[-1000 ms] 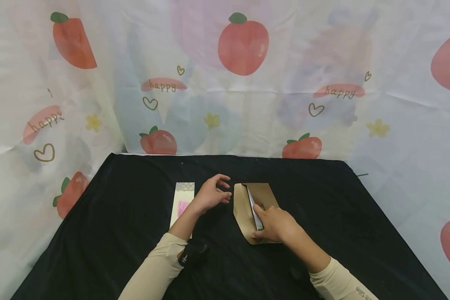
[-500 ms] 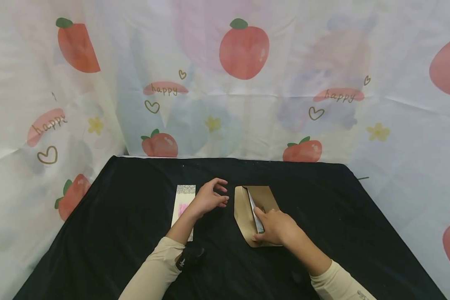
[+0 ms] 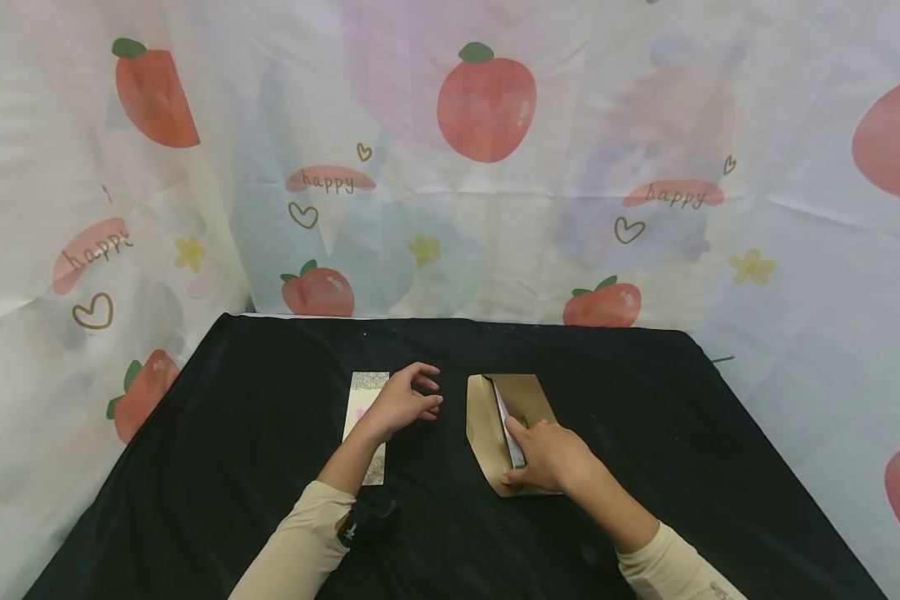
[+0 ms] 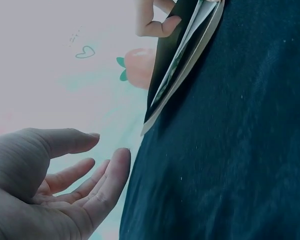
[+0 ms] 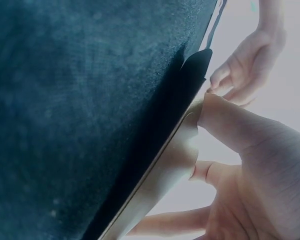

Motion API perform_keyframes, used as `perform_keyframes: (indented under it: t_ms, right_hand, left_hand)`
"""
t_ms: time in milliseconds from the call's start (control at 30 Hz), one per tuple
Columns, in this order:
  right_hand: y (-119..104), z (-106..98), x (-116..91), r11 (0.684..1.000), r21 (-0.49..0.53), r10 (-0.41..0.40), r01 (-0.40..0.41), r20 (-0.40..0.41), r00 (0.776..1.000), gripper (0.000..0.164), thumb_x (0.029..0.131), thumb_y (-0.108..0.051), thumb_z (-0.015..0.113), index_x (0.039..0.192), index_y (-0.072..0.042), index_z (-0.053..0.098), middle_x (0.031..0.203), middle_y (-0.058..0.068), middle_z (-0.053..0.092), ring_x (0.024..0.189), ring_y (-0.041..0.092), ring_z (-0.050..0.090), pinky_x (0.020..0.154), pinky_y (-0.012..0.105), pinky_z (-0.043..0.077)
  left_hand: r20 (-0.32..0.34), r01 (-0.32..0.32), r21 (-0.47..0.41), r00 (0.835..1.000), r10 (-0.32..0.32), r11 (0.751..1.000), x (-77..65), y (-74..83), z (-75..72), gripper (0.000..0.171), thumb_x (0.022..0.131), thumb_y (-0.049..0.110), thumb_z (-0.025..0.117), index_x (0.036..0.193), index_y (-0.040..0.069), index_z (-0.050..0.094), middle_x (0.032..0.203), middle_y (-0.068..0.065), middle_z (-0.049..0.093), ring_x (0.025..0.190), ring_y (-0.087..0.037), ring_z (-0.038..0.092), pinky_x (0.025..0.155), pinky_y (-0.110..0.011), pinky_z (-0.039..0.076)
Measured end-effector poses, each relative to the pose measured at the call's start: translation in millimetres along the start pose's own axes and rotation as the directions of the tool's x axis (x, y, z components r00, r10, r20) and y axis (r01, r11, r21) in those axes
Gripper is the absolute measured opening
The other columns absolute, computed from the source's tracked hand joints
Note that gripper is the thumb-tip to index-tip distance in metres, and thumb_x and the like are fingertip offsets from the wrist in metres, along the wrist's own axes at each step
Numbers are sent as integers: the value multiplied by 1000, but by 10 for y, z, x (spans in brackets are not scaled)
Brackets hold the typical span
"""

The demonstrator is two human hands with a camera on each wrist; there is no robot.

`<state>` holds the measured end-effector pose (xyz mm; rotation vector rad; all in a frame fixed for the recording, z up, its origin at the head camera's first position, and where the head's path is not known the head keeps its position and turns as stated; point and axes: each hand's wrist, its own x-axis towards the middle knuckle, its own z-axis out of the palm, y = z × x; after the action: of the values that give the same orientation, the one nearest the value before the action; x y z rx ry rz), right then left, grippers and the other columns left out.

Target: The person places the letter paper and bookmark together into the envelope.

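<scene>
A brown paper envelope lies on the black cloth with its flap spread to the left. Its mouth gapes, and a whitish paper with some green shows inside. My right hand grips the envelope near the mouth, thumb at the near edge and fingers on the top side. In the right wrist view, the thumb and fingers meet the envelope's panel. My left hand hovers over a cream card with patterned ends and a pink patch, holding nothing; its fingers are loosely bent.
Black cloth covers the table. Behind and beside it hangs a pale curtain printed with red fruit, hearts and "happy". A dark wrist device sits on the left forearm.
My left hand has drawn a little to the left, away from the envelope and further over the card. My right hand stays in place on the envelope.
</scene>
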<state>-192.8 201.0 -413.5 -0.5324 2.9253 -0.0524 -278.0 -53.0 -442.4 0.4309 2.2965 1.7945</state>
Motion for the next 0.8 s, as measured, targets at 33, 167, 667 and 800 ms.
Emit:
perform_keyframes:
  t_ms: [33,167,667,800]
  right_hand:
    - [-3,0,0,1000,4,0,0,1,1000,73,82,-48,86,133,-6,54,96,20,64,94,39,63,75,57,55]
    - [-6,0,-7,1000,7,1,-1,5,1000,74,83,-48,86,134,-6,54,95,19,64,92,37,63,74,56,55]
    - [23,-7,8,1000,12,-10,9,9,1000,74,82,-49,86,133,-6,54,95,20,64,93,39,64,74,57,55]
    - [19,-14,14,1000,12,-4,4,24,1000,79,83,-51,85,139,-5,52,99,21,65,95,40,64,76,57,55]
  left_hand:
    - [-2,3,3,1000,-3,1000,-6,-5,-16,47,96,-4,69,141,-5,53,116,-20,61,89,-33,72,74,-41,63]
    - [-19,15,11,1000,-15,1000,-39,-30,-100,47,96,-3,70,141,-4,54,115,-19,62,90,-34,72,76,-44,62]
    - [-92,46,17,995,-45,999,-132,-209,-443,47,95,-7,68,139,-6,53,119,-26,59,86,-33,72,74,-39,63]
    - [-114,49,41,992,-44,998,-162,-225,-540,47,95,-6,68,139,-6,53,119,-27,60,87,-35,73,74,-41,63]
